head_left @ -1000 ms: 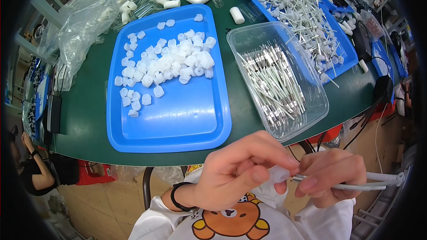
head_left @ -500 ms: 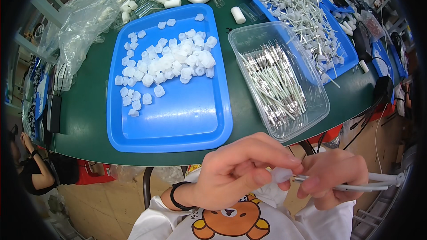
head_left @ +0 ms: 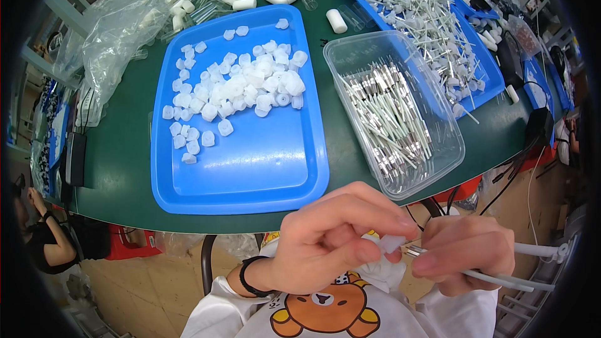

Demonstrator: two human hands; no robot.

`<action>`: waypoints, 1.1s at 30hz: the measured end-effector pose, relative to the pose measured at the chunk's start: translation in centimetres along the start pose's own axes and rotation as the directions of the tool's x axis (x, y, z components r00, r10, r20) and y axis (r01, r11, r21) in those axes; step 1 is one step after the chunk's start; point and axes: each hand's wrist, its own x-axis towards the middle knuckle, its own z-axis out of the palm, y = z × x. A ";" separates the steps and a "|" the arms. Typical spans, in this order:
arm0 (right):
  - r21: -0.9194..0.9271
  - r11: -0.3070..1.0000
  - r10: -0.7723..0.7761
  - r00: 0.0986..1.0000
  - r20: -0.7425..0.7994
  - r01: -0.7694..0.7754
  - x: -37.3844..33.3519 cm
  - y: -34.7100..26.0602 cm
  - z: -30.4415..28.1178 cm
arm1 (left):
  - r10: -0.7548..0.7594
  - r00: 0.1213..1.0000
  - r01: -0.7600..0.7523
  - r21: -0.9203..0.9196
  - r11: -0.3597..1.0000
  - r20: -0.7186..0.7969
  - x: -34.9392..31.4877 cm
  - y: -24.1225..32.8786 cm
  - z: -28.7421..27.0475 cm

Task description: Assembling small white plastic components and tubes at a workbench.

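Observation:
Both hands are raised just off the table's near edge, close together. Thumb and fingers of my left hand (head_left: 332, 247) pinch a small translucent white plastic cap (head_left: 391, 243). Closed around several thin whitish rods with silvery metal ends is my right hand (head_left: 468, 250). The rods (head_left: 501, 280) stick out beyond its far side, and their metal tips point at the cap with a small gap between. Many similar caps (head_left: 250, 81) lie heaped in a blue tray (head_left: 244, 184). More rods (head_left: 394, 125) fill a clear plastic box (head_left: 454, 156) to its right.
A second blue tray (head_left: 494, 81) at the back right holds many white rod-and-cap pieces. Clear tubes and white stoppers (head_left: 336, 20) lie along the far side of the green table (head_left: 113, 156), near a plastic bag (head_left: 109, 56). Another person's arm (head_left: 59, 238) shows at left.
The rod tip that met the cap half a second ago is now apart from it. The rods in my right hand have tilted, their far ends lower. My left hand keeps its pinch.

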 end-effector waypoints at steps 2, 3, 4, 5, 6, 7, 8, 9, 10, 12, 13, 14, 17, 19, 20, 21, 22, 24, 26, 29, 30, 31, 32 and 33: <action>-0.026 1.000 0.000 0.998 0.068 0.001 0.1 -0.1 -0.3 | -0.029 1.000 0.029 -0.011 1.000 -0.009 -0.2 0.0 0.0; -0.026 1.000 0.005 0.994 0.107 -0.002 0.4 -0.1 -0.5 | -0.028 1.000 0.027 -0.027 0.999 -0.014 -0.1 0.0 0.1; -0.022 1.000 0.006 0.994 0.107 -0.004 0.6 -0.1 -0.6 | -0.025 0.999 0.025 -0.042 0.999 -0.020 -0.1 0.0 0.2; -0.018 1.000 0.008 0.994 0.107 -0.006 0.8 -0.1 -0.6 | -0.023 0.999 0.022 -0.058 0.998 -0.026 0.0 0.0 0.3; -0.019 1.000 0.006 0.994 0.107 -0.004 0.9 -0.1 -0.5 | -0.027 0.999 0.026 -0.056 0.998 -0.020 -0.1 0.0 0.2; -0.025 1.000 0.008 0.994 0.109 -0.006 0.9 -0.1 -0.4 | -0.031 0.999 0.030 -0.053 0.998 -0.014 -0.1 0.0 0.0; -0.030 1.000 0.011 0.994 0.112 -0.008 0.9 -0.1 -0.3 | -0.035 0.999 0.035 -0.050 0.998 -0.009 -0.1 0.0 -0.1; -0.035 0.999 0.015 0.994 0.111 -0.012 0.9 -0.2 -0.3 | -0.041 0.999 0.041 -0.049 0.998 -0.004 -0.1 0.1 -0.1; -0.040 0.999 0.019 0.993 0.114 -0.014 0.9 -0.2 -0.4 | -0.048 0.999 0.048 -0.048 0.998 0.000 -0.1 0.1 -0.1; -0.052 0.998 0.025 0.992 0.120 -0.019 1.0 -0.2 -0.5 | -0.053 0.999 0.053 -0.042 0.998 0.010 -0.1 0.1 -0.2; -0.052 0.998 0.032 0.991 0.127 -0.026 1.1 -0.3 -0.5 | -0.052 0.999 0.053 -0.037 0.998 0.016 -0.1 0.0 -0.2; -0.054 0.998 0.040 0.990 0.133 -0.033 1.1 -0.4 -0.5 | -0.051 0.998 0.052 -0.033 0.998 0.023 -0.1 0.0 -0.2; -0.030 0.998 0.052 0.989 0.140 -0.048 1.2 -0.2 -0.5 | -0.062 0.998 0.063 -0.036 0.997 0.024 -0.2 0.0 -0.4; -0.044 0.997 0.061 0.989 0.136 -0.055 1.2 -0.2 -0.3 | -0.077 0.997 0.078 -0.039 0.996 0.017 -0.3 0.1 -0.6; -0.067 0.996 0.068 0.989 0.135 -0.059 1.1 -0.3 -0.1 | -0.085 0.996 0.085 -0.041 0.996 0.013 -0.3 0.2 -0.6; -0.092 0.994 0.076 0.989 0.128 -0.065 1.1 -0.5 -0.1 | -0.093 0.996 0.093 -0.055 0.994 0.011 -0.3 0.3 -0.5; -0.100 0.993 0.081 0.988 0.131 -0.068 1.2 -0.7 -0.1 | -0.101 0.995 0.101 -0.069 0.992 0.008 -0.2 0.3 -0.4; -0.121 0.990 0.089 0.987 0.135 -0.072 1.1 -1.0 -0.1 | -0.109 0.994 0.110 -0.091 0.990 0.007 -0.2 0.4 -0.2; -0.117 0.989 0.096 0.992 0.079 -0.086 0.7 -1.1 0.1 | -0.111 0.994 0.112 -0.109 0.988 0.014 -0.1 0.4 0.0; -0.019 0.995 0.103 0.994 0.039 -0.102 0.1 0.6 0.9 | -0.104 0.990 0.098 -0.067 0.993 -0.092 -0.5 0.1 -0.1; 0.003 0.994 0.110 0.994 0.011 -0.110 -0.1 0.7 1.1 | -0.101 0.990 0.095 -0.068 0.993 -0.102 -0.5 0.1 0.0; -0.004 0.996 0.094 0.992 0.083 -0.094 0.1 0.8 1.0 | -0.098 0.989 0.091 -0.067 0.994 -0.113 -0.4 0.2 0.1; -0.009 0.997 0.078 0.985 0.156 -0.077 0.5 0.9 0.6 | -0.094 0.987 0.086 -0.066 0.994 -0.127 -0.5 0.2 0.2; 0.003 0.999 0.049 0.976 0.214 -0.051 0.6 1.1 0.0 | -0.093 0.987 0.088 -0.044 0.995 -0.128 -0.5 0.2 0.2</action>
